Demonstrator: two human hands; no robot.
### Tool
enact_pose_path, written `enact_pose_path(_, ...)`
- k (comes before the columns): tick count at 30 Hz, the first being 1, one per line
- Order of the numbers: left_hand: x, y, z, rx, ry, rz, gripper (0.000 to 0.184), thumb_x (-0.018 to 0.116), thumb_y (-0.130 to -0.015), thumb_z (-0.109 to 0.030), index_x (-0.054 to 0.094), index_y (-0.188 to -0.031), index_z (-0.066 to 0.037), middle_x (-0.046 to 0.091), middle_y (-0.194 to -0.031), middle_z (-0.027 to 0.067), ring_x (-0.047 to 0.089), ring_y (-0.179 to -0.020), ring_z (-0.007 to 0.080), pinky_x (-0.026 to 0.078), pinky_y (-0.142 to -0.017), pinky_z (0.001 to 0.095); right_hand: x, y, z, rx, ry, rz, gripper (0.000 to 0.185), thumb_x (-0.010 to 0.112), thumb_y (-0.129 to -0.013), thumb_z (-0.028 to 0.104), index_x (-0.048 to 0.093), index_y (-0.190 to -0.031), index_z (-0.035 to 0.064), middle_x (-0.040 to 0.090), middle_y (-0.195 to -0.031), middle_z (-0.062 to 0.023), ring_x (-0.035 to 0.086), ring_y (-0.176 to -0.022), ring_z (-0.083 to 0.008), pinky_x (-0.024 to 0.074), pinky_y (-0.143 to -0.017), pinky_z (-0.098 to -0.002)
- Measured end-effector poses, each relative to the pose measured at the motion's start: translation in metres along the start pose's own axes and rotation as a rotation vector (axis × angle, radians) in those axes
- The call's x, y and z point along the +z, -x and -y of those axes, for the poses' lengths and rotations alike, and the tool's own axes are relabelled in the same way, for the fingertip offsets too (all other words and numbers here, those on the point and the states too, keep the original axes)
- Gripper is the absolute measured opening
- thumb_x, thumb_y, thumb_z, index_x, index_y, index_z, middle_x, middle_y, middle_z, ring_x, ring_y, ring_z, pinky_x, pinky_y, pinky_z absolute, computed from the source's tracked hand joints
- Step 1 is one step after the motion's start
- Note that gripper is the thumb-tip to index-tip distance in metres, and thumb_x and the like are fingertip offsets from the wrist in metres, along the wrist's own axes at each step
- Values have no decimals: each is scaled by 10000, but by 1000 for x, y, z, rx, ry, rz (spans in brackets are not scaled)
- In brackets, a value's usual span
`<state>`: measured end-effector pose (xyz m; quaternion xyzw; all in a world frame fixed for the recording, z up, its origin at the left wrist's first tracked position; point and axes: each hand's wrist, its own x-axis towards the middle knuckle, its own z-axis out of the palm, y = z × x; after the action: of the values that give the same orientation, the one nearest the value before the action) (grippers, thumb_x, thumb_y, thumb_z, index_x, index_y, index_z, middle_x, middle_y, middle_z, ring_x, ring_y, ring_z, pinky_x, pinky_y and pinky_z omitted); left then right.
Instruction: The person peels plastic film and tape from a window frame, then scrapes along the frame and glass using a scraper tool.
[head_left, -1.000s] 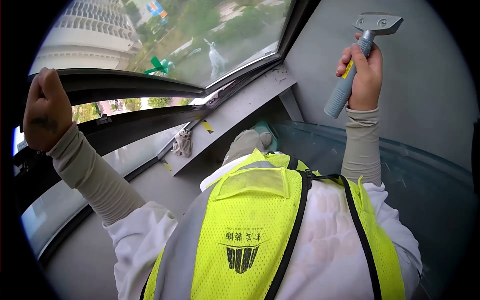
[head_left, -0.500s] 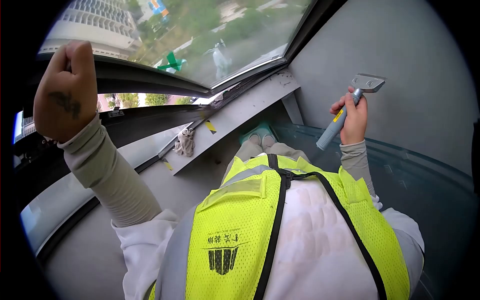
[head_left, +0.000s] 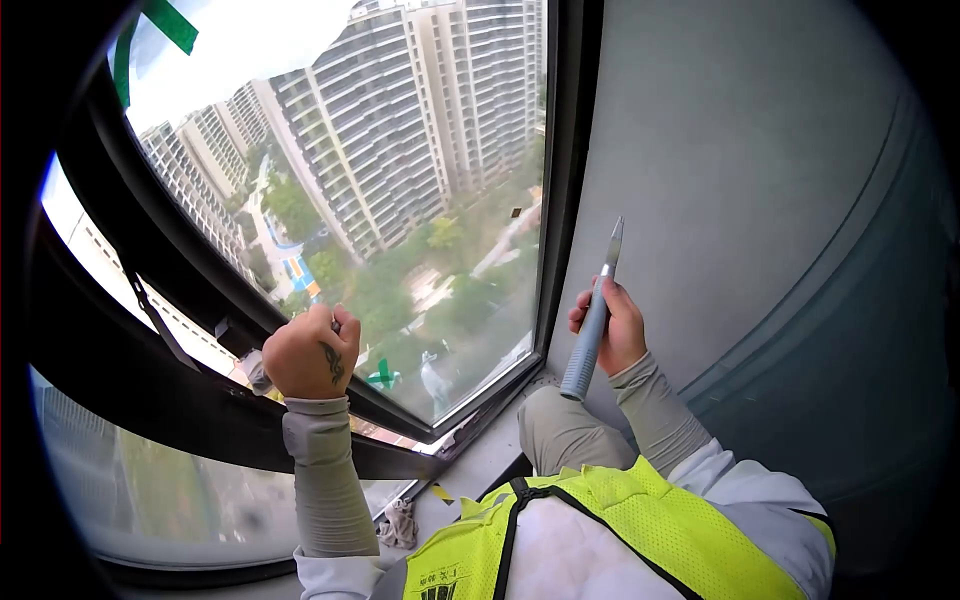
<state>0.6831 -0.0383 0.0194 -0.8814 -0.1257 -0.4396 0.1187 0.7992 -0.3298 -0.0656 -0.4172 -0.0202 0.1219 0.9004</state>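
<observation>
My right hand (head_left: 622, 322) is wrapped round the grey ribbed handle of a scraper (head_left: 587, 345). Its metal head points up and is seen nearly edge-on, before the grey wall. At the open window's dark frame (head_left: 365, 398), my left hand (head_left: 312, 355) is closed in a fist with the back toward me. Whatever lies inside those fingers is hidden; a small dark bit shows by the thumb. The window pane (head_left: 470, 300) rises behind both hands, and the scraper's blade is apart from it.
A crumpled rag (head_left: 398, 524) lies on the sill (head_left: 507, 430) at the lower left, near yellow-black tape (head_left: 442, 494). Green tape (head_left: 382, 375) sticks to the pane. A grey wall (head_left: 740, 180) stands to the right, with a glass sheet (head_left: 830, 370) alongside. Tall buildings show outside.
My view has tilted up toward the window. One knee is now raised at the sill. The scraper has turned from blade broadside to edge-on, and my left fist appears nearer the middle.
</observation>
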Motion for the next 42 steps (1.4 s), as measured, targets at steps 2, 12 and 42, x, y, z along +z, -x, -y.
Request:
enact_pose_path(2, 2, 0, 1, 11, -10, -13, 216, 597, -651, -208, 500, -492, -97, 483, -453, 96, 483, -397, 279, 372, -397, 355, 18, -20, 12, -98, -11, 73, 363, 406, -926, 371, 410, -1057, 32, 559, -722, -100, 597, -628, -224, 504, -616, -360)
enact_pose_path(12, 3, -1, 0, -41, -7, 47, 207, 579, -637, -169, 461, -486, -92, 452, -462, 112, 475, -431, 298, 353, -418, 372, 116, -113, 87, -231, 63, 101, 325, 415, -911, 342, 441, -975, 25, 530, -625, -100, 518, -505, -188, 445, -507, -307)
enact_pose_path(42, 0, -1, -10, -44, 3, 8, 226, 564, -630, -147, 425, -469, -69, 411, -458, 128, 416, -408, 325, 311, -401, 373, 175, -185, 132, -369, 106, 59, 398, 385, -924, 298, 387, -1103, -57, 556, -741, -121, 590, -567, -183, 438, -415, -287)
